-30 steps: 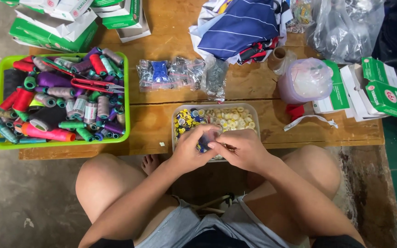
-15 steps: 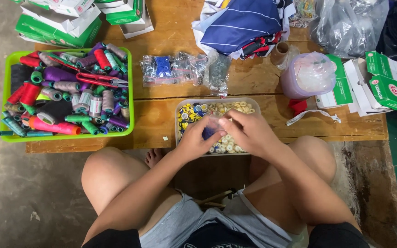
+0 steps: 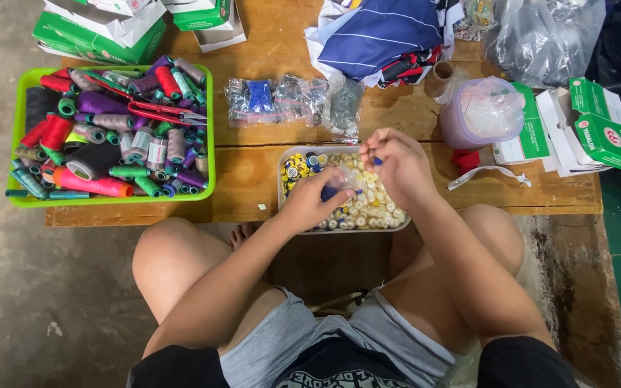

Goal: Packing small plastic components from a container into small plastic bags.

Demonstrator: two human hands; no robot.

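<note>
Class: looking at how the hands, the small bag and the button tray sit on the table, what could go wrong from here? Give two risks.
1. The button tray overhangs the table edge; a nudge might tip it onto the floor.
2. The left hand pinches a small bag of blue buttons while the right hand holds one; buttons could spill.

The person sat with bare knees spread wide and both forearms reaching forward between them. The left hand (image 3: 318, 201) was curled, knuckles up, thumb and fingers pinched together at its tip. The right hand (image 3: 397, 165) sat a little higher and farther forward, fingers bent inward, fingertips pinched. The two hands were close together, fingertips nearly meeting.
</note>
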